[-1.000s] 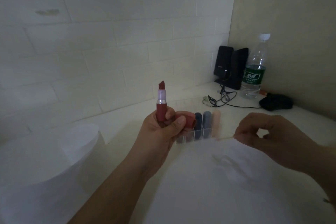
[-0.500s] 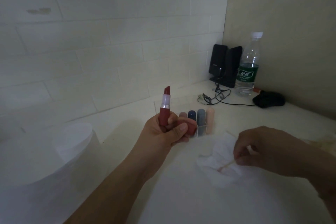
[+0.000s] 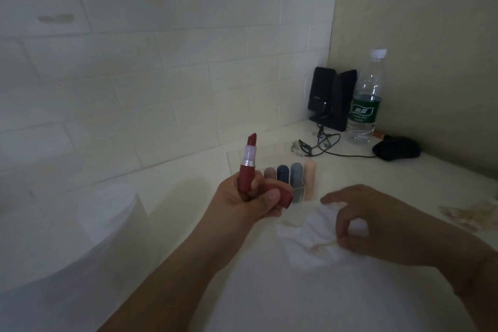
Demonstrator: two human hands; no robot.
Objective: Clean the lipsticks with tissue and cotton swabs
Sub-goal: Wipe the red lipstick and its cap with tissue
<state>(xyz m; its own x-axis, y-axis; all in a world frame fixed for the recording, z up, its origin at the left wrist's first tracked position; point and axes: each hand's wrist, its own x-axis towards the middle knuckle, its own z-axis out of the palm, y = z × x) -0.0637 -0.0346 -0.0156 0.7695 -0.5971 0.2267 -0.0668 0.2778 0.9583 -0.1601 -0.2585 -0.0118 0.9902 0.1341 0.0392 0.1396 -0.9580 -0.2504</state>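
Progress: While the red lipstick [image 3: 246, 170] is out of its cap and wound up, four more lipsticks [image 3: 289, 174] stand capped in a clear organizer [image 3: 299, 191] just beyond the left hand, so most of the cleaning appears to be ahead
Done so far: a pink smear on the tip of the cotton swab [image 3: 324, 245] suggests some wiping of this lipstick has taken place; how clean it is cannot be told in the dim light
Left hand [image 3: 248, 203]: raised off the desk [image 3: 269, 291], forearm reaching in from the lower left, fingers wrapped round the lipstick's base, holding it upright with the bullet on top; the same hand also holds the red cap [image 3: 281, 194], which pokes out toward the right hand
Right hand [image 3: 377, 224]: low over the desk, thumb and forefinger pinching the swab, other fingers spread loosely forward
Tissue [image 3: 310, 237]: crumpled on the desk directly under the right hand, the swab's stained tip over or on it; contact cannot be told
Beyond the hands: a water bottle [image 3: 365, 105], black speakers [image 3: 332, 98] and a tangle of cable [image 3: 318, 144] sit in the far corner
Beside the left forearm: a pale tissue roll [image 3: 110, 213]
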